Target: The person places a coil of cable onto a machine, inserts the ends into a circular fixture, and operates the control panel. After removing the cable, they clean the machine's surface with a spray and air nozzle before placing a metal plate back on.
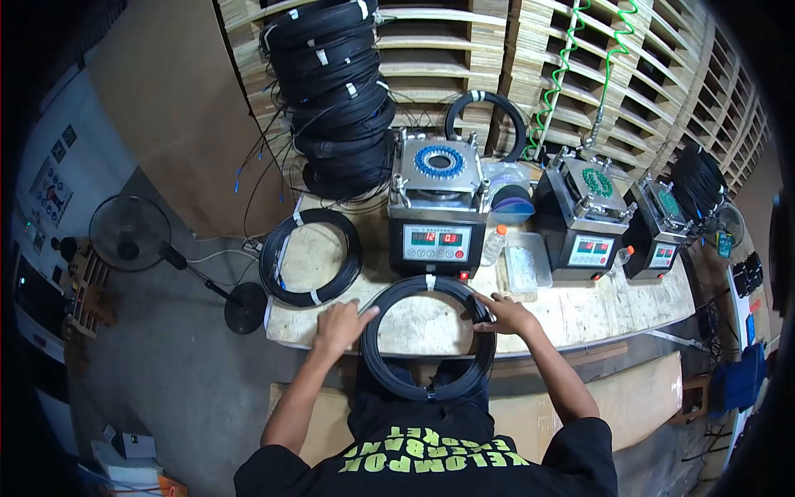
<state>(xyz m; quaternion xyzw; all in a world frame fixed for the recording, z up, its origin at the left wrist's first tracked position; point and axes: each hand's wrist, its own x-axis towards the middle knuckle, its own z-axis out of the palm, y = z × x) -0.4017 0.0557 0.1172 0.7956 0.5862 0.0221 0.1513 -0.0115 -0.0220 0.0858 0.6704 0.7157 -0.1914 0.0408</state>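
Observation:
A coil of black cable with white tape at its top lies over the table's front edge and reaches my lap. My left hand is at the coil's left side, its fingers curled and the thumb stretched toward the cable; what the fingers hold, if anything, is hidden. On the coil's right side rests my right hand, fingers apart and touching the cable. Another taped black coil lies on the wooden table to the left. Behind the near coil stands a machine with a lit red display and a ring of blue pieces on top.
Two similar machines with green pieces stand at the right. Between machines are a clear tray and a bottle. Stacked black coils rise at the back left. A fan stands left of the table.

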